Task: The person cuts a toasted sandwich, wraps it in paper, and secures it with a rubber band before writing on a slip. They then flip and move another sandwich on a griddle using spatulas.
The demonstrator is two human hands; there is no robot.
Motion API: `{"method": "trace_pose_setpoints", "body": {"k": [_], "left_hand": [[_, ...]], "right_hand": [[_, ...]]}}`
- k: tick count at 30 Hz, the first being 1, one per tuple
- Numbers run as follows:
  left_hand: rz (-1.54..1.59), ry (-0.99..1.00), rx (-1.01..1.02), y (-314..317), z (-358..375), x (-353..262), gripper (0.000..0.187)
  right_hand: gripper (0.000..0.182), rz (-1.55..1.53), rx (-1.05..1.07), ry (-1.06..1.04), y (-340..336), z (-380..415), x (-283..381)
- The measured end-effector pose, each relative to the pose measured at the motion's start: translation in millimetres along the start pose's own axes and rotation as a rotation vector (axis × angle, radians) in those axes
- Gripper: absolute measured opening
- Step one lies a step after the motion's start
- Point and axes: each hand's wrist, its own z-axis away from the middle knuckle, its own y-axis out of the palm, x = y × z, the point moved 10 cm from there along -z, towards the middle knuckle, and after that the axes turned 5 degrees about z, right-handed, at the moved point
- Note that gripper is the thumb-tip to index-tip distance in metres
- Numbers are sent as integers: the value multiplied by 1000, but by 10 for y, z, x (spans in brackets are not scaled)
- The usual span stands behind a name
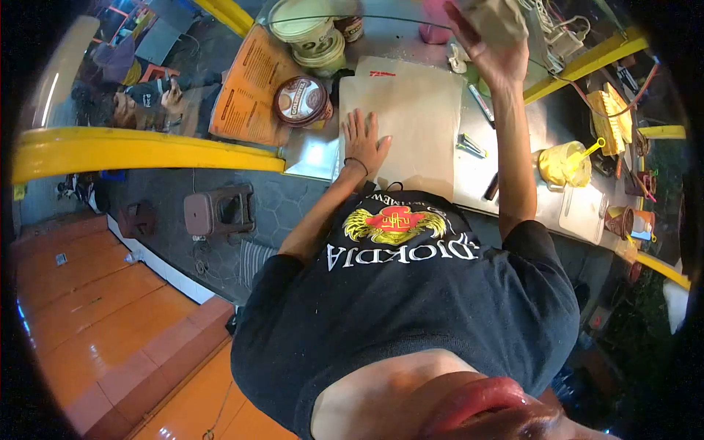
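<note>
My left hand [365,143] lies flat, fingers spread, on the left part of large brown paper sheets [418,125] on the metal table. A dark band circles that wrist. At the top of the view, my right hand [506,66] is raised over the table's far side, against a folded piece of brown paper [499,22]. Some of its fingers are hidden behind this piece. Beneath the right forearm lie a marker pen [481,103] and a small box with dark and green print [471,145]. A round brown and white tub [301,101] stands left of the sheets.
An orange printed menu sheet [249,88] and stacked white buckets [312,37] stand at the left. To the right are a yellow-filled jug [565,165], a white board [583,213] and yellow frame bars [587,66]. A brown stool [218,213] stands on the floor.
</note>
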Motion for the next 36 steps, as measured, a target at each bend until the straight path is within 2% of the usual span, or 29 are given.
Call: {"method": "trace_pose_setpoints", "body": {"k": [1,4,6,8,10,11,12,14,15,17,18,20,22,24,25,26,27,28,30,31,32,33,34,35,36], "left_hand": [[-17,19,2,-2,-58,-15,78],[-3,38,4,6,-117,-39,78],[8,54,-1,15,-175,-54,78],[20,76,5,55,-225,-73,78],[1,132,-8,72,-350,-109,77],[6,139,-7,66,-405,-97,77],[10,141,-1,66,-456,-69,76],[13,205,4,115,-547,-111,74],[6,256,-7,119,-607,-95,74],[-10,343,-22,101,-684,-96,71],[-10,354,-23,117,-707,-93,71],[-3,344,19,125,-756,-126,71],[1,350,24,116,-773,-216,72],[-152,82,338,352,-846,-136,65],[-7,292,225,202,-843,-550,49],[1,288,233,224,-836,-771,49],[369,126,390,156,-795,-1234,40],[743,-55,532,157,-673,-1720,32],[696,122,595,160,-525,-2696,26],[708,379,485,207,-437,-3126,26],[805,507,545,234,-299,-3531,25],[752,627,566,316,-189,-3860,23],[788,561,658,244,-72,-4152,23],[777,674,513,253,15,-4372,22],[830,670,498,159,109,-4586,21]], "right_hand": [[59,-28,137,10,82,-16,-9],[57,-89,161,159,-59,-4,-82],[54,13,151,113,-226,77,-103],[52,53,283,205,-323,269,-210],[39,497,231,171,-655,446,-273],[30,596,265,225,-768,532,-361],[24,744,104,219,-991,639,-363],[21,1032,-11,276,-1259,902,-364],[22,1196,1,347,-1511,1001,-387],[22,1770,-54,427,-1943,1157,-203],[21,2158,-63,374,-2126,1228,-27],[21,2274,-77,355,-2685,1404,137],[21,2218,-88,287,-2661,1574,227],[23,2108,39,242,-2483,1724,257],[23,1975,98,347,-2447,1767,254],[22,1838,160,456,-2397,1839,264],[22,1817,229,455,-2268,1883,382],[22,1793,303,463,-2103,1928,541],[23,1901,373,252,-1441,2041,1242],[24,1904,157,277,-1521,2139,1719],[27,2166,181,91,-1464,2188,2307],[29,2145,-85,77,-1692,2282,3016],[28,2140,-316,-178,-1547,2465,3590],[27,2205,-639,-189,-1739,2700,4294],[28,2138,-718,-348,-1923,2953,4977]]}}
